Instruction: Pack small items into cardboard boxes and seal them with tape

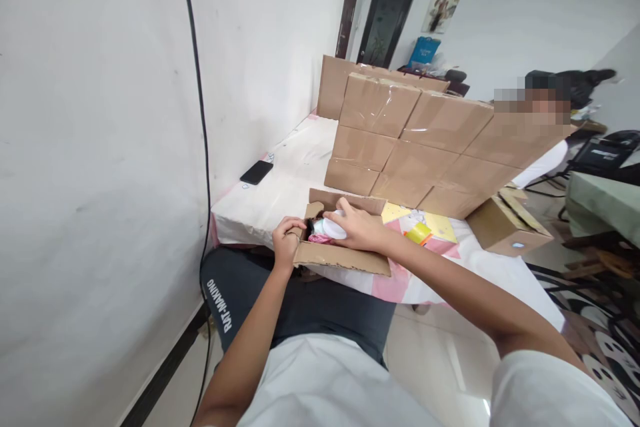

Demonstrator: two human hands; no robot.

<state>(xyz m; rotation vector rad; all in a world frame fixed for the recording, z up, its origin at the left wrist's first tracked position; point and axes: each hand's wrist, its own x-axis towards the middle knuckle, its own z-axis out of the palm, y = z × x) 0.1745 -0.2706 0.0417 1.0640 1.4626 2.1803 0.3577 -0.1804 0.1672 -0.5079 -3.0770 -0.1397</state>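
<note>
An open cardboard box (340, 257) sits at the near edge of a table covered in a white and pink cloth (280, 193). My left hand (286, 239) is closed on the box's left flap. My right hand (353, 225) reaches into the box and is closed over a white bundle with pink and black parts (325, 230). What the bundle is cannot be made out.
A wall of taped cardboard boxes (425, 147) is stacked on the table behind. A yellow tape roll (419, 233) and yellow papers (440, 227) lie to the right. A black phone (256, 172) lies by the wall. Another person (545, 147) sits beyond the boxes.
</note>
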